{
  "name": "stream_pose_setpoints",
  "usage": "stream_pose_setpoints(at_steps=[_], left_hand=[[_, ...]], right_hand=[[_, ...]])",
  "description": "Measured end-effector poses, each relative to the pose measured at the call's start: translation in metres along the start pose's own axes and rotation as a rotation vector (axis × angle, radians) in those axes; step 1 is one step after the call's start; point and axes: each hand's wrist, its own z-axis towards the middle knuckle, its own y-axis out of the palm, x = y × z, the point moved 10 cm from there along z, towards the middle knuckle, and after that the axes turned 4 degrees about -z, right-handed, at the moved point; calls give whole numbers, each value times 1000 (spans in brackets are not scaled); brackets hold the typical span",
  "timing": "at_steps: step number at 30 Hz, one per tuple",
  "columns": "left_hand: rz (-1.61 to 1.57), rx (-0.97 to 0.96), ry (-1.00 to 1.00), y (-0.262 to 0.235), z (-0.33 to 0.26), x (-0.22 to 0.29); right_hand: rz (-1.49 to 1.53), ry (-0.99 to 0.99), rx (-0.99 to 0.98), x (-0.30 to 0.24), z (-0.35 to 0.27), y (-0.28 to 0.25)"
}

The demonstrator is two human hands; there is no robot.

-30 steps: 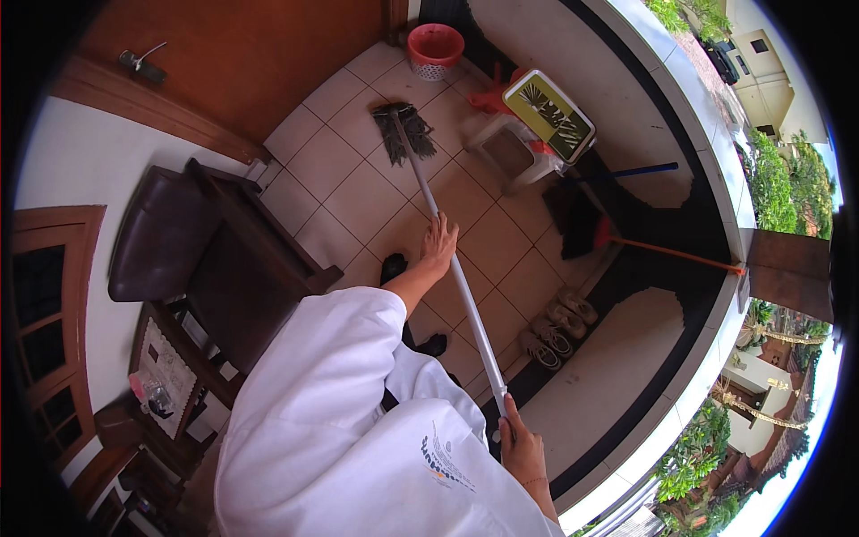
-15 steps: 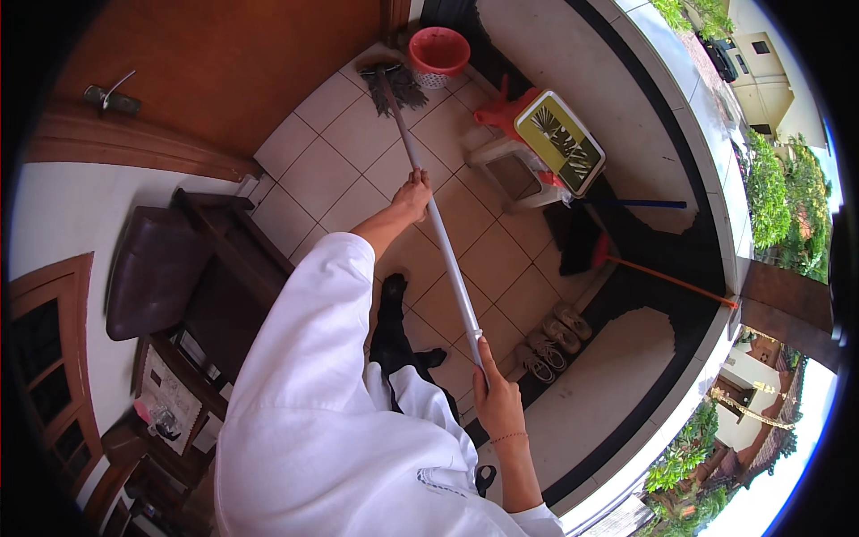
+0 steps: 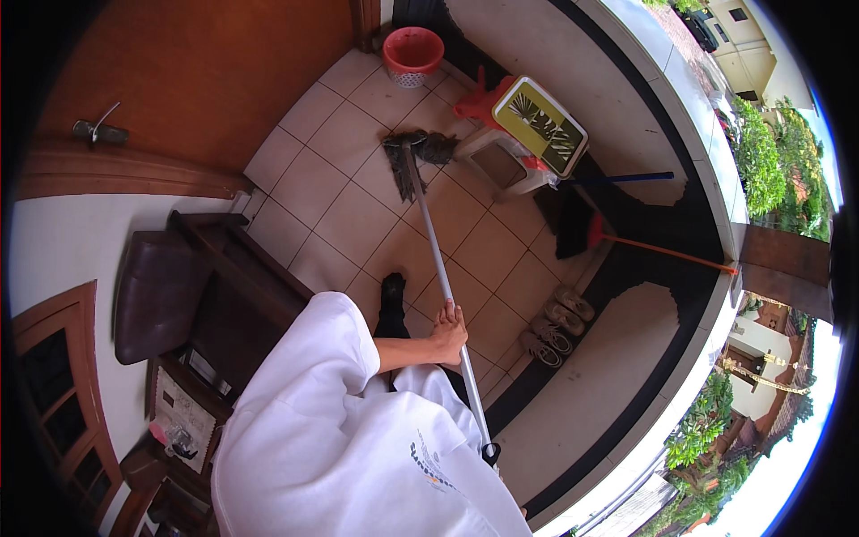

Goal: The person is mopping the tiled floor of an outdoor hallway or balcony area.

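Note:
My left hand (image 3: 447, 335) is closed round the grey pole of a mop (image 3: 432, 237), about midway along it. Dark, stringy strands make up the mop head (image 3: 404, 159), which lies spread on the tiled floor (image 3: 318, 192) just left of a small white stool (image 3: 501, 166). The lower end of the pole runs back beside my white shirt (image 3: 358, 447). My right hand is out of sight, with the shirt covering that area. One of my feet in a dark sock (image 3: 392, 300) stands on the tiles left of the pole.
A red basket (image 3: 412, 55) stands in the far corner by the brown door (image 3: 206, 72). On the stool rests a green patterned tray (image 3: 540, 125). A broom (image 3: 662, 253) and pairs of shoes (image 3: 557, 328) line the right wall. A dark cushioned chair (image 3: 161, 295) is at left.
The mop head has slid back from the far corner, nearer to me and slightly right. My left hand has come closer with the pole, while my right hand has gone out of sight.

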Motion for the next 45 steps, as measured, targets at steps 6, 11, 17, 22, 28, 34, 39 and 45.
stream_pose_setpoints(at_steps=[6,11,17,22,28,34,39,45], left_hand=[[282,138,-13,-62,60,-55],[326,231,-123,-88,86,-68],[373,153,-126,-30,65,-24],[213,92,-68,48,14,35],[41,229,26,26,5,32],[271,137,-42,-46,94,-15],[175,235,-93,-88,117,-65],[474,115,-61,-51,73,-9]], right_hand=[[81,81,-17,-24,19,17],[216,87,-64,-40,48,17],[169,226,-134,11,-3,14],[20,-17,-12,61,-47,3],[123,142,-56,64,-25,17],[251,298,-109,30,11,32],[159,215,-117,-3,50,28],[177,180,-155,27,5,12]])
